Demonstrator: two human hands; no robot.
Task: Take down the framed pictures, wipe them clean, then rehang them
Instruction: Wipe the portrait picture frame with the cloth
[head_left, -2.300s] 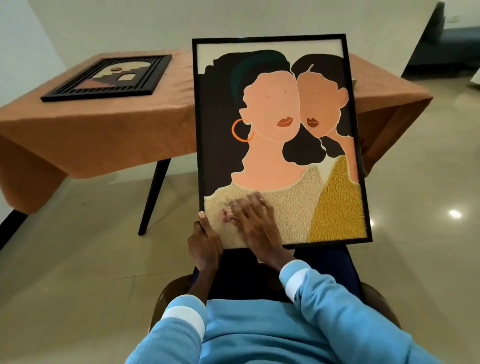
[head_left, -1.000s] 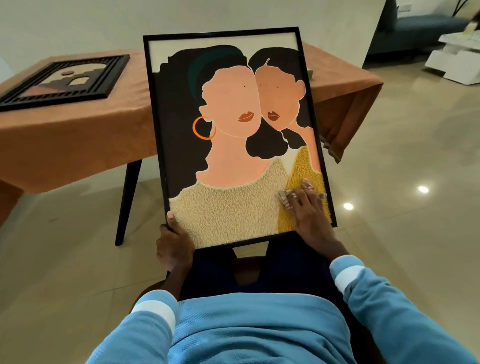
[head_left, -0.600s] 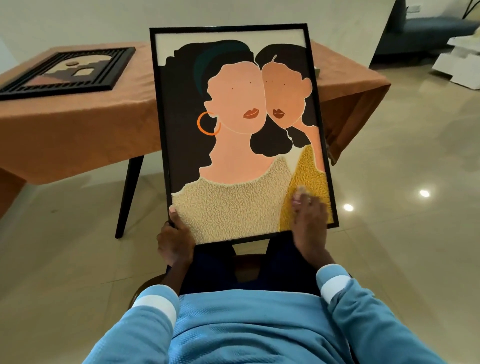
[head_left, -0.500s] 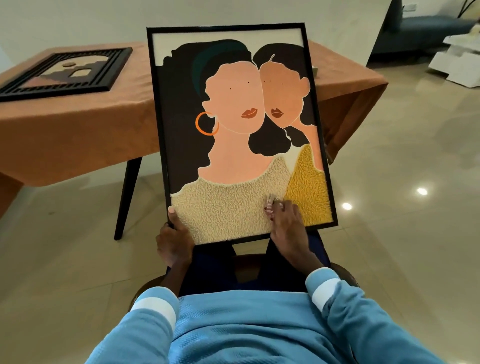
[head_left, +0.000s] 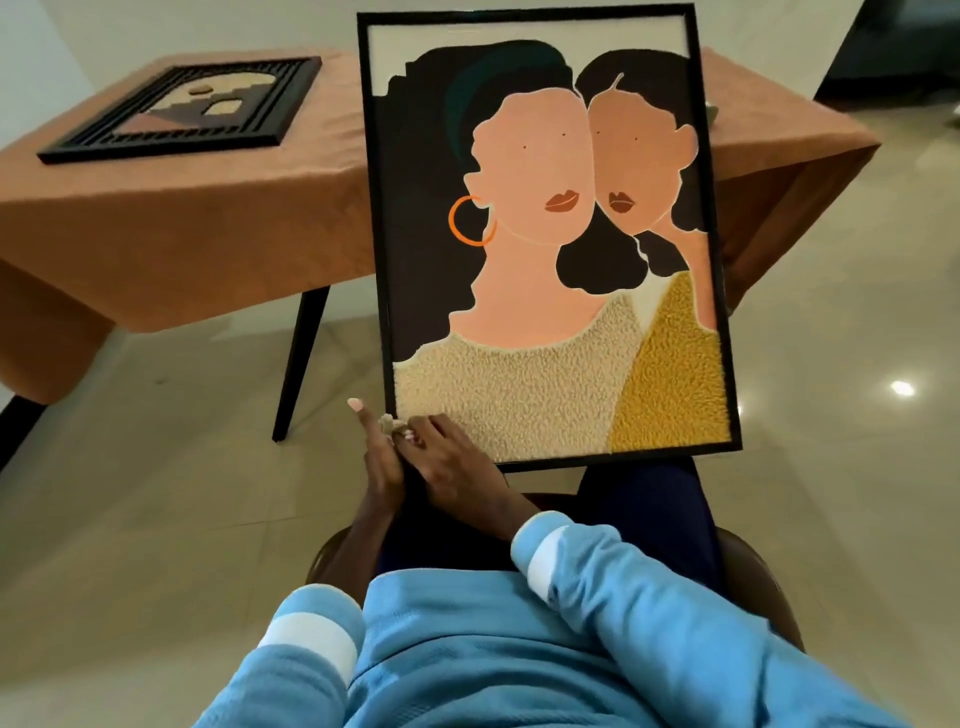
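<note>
So there's a table (head_left: 182, 234) under an orange cover on the far left. The big framed picture (head_left: 545, 234) stands upright on the seated person's lap, and a smaller framed picture (head_left: 182, 109) lies flat on the table. The left hand (head_left: 382, 467) grips the big one's near-left corner, thumb up, fingers hidden behind. The right hand (head_left: 447, 467) reaches across, fingers curled, pinching a little beige cloth wad (head_left: 388, 425) against that same corner.

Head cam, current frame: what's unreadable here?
All in the head view:
Wiping cloth: only a scrap shows; the right hand covers the rest, pinched or pressed unclear.
Left hand: fingers hidden behind the large framed picture, grip unclear.
Picture's lower left corner: covered by both hands.
Table: middle hidden behind the picture.
Dust on the picture: too fine to see.
</note>
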